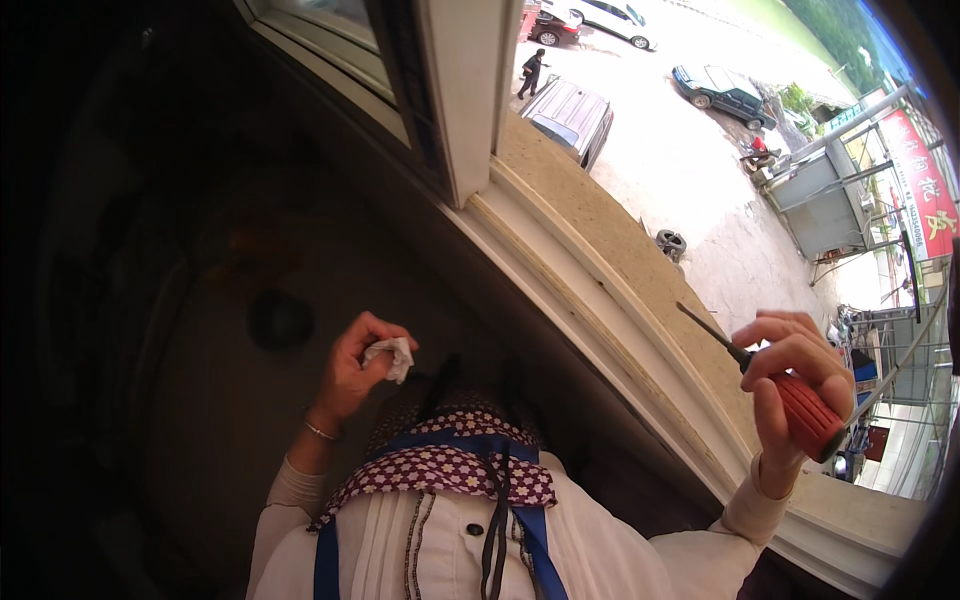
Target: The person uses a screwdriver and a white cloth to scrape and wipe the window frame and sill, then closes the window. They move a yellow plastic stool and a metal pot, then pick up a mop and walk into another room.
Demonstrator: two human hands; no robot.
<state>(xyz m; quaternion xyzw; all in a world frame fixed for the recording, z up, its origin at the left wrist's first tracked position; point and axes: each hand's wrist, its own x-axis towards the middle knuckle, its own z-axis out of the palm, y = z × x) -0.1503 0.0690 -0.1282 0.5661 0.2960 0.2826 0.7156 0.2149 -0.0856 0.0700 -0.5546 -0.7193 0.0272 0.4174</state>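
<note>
My right hand [799,375] grips a screwdriver by its red ribbed handle [806,412]. The thin dark shaft [705,326] points up and left, above the outer ledge [600,206] of an open window. Crumpled white tissue [390,358] is pinched in my left hand [356,367], held in front of my waist on the dark indoor side. Between the two hands runs the white window track [585,300], with specks of dirt along its grooves. Neither hand appears to touch the frame.
A sliding window sash [457,97] stands at the upper part of the track. Outside and below are a silver vehicle [570,112], a dark green car [724,94], a walking person [532,73], tyres [670,242] and a red sign with writing [926,184]. Indoors, a dark round object [280,320] is barely visible.
</note>
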